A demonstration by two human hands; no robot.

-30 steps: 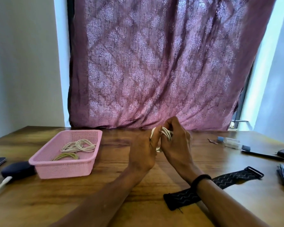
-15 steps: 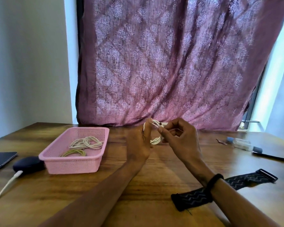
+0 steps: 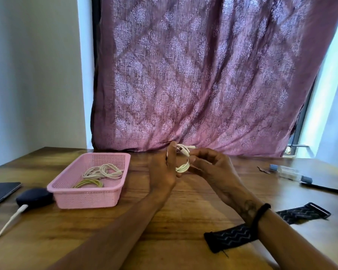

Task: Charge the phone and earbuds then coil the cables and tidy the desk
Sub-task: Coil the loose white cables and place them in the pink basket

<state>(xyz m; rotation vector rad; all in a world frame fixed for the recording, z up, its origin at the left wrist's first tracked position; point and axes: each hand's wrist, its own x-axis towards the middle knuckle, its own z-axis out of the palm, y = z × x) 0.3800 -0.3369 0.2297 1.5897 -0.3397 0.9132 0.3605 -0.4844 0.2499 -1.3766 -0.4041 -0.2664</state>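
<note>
Above the middle of the wooden desk [image 3: 183, 215], my left hand [image 3: 162, 168] holds a small coil of white cable [image 3: 183, 166]. My right hand [image 3: 211, 164] pinches the same coil from the right, and the cable's plug ends [image 3: 189, 147] stick out at the top. A pink basket [image 3: 90, 193] to the left holds one white coiled cable [image 3: 103, 171] and one greenish coiled cable [image 3: 89, 183]. At the far left lie a dark phone [image 3: 0, 191] and a dark earbuds case [image 3: 34, 196] with a white cable [image 3: 10, 219] plugged in.
A black patterned strap [image 3: 236, 233] lies on the desk under my right forearm. Small tubes [image 3: 289, 172] and a dark flat item [image 3: 328, 187] sit at the right. A purple curtain [image 3: 203, 75] hangs behind the desk.
My hands have moved slightly apart and the coil has turned so its loop and plug ends show between them. The view has shifted to the left.
</note>
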